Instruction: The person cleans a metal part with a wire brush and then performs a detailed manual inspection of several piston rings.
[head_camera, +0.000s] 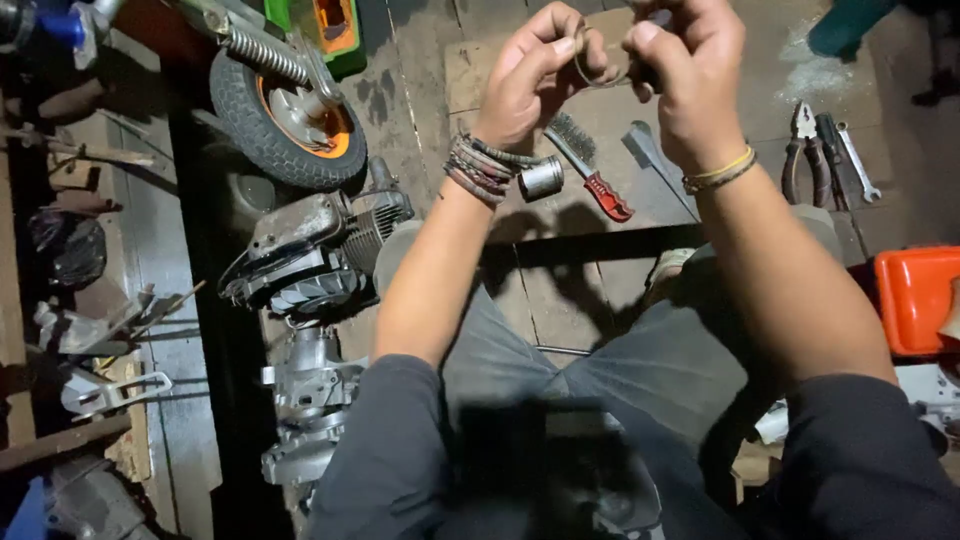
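Seated person, head view. Nearest the camera, grey-trousered knees are framing the floor (560, 290). Beyond them, a small metal cylinder (541, 178) is lying on a wooden board (470, 70), serving here as landmark. Just right of the cylinder, a red-handled wire brush (590, 165) is resting; well to its right, pliers (805, 150) are lying; to its left, an engine casing (320, 250) and a small wheel (285, 110) are sitting. Above the cylinder, the left hand (530, 75) and right hand (685, 70) are both closing on a thin metal ring (597, 65), pinching opposite sides. Judged advice: supporting the ring evenly at the fingertips, spreading it gently and avoiding twist, is likely keeping it from distorting.
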